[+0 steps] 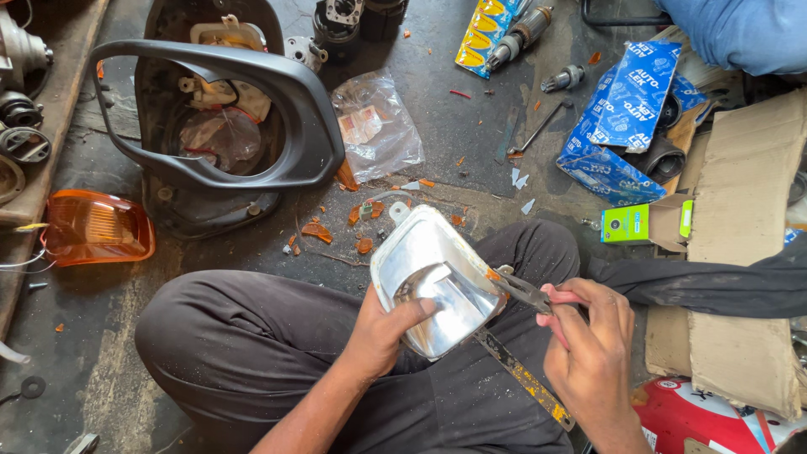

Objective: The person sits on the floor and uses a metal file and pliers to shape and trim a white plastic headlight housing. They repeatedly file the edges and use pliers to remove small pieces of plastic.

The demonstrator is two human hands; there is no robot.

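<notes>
1. The left hand [382, 324] grips a shiny silver lamp reflector [437, 282]. The thumb lies inside the bowl and the other fingers wrap under it.
2. The reflector is like a little bowl. It sits over the person's lap, and nothing but the thumb is inside.
3. The right hand [588, 336] is closed around the red handles of pliers [525, 292]. The plier tips touch the reflector's rim, just beside an orange bit stuck there.
4. A long yellow, rusty flat bar [521, 378] lies under the right fingers, across the dark trousers.
5. Past the fingers, on the floor, lie small orange plastic bits [318, 231].
6. Further off is a black mirror housing [210, 118]. It holds white parts and a crumpled clear wrap.
7. A clear plastic bag [377, 126] beside it has small pieces of paper inside.
8. An orange lamp lens [97, 227] lies far to the left of the left hand.
9. Blue boxes [626, 118] lie far above the right hand.
</notes>
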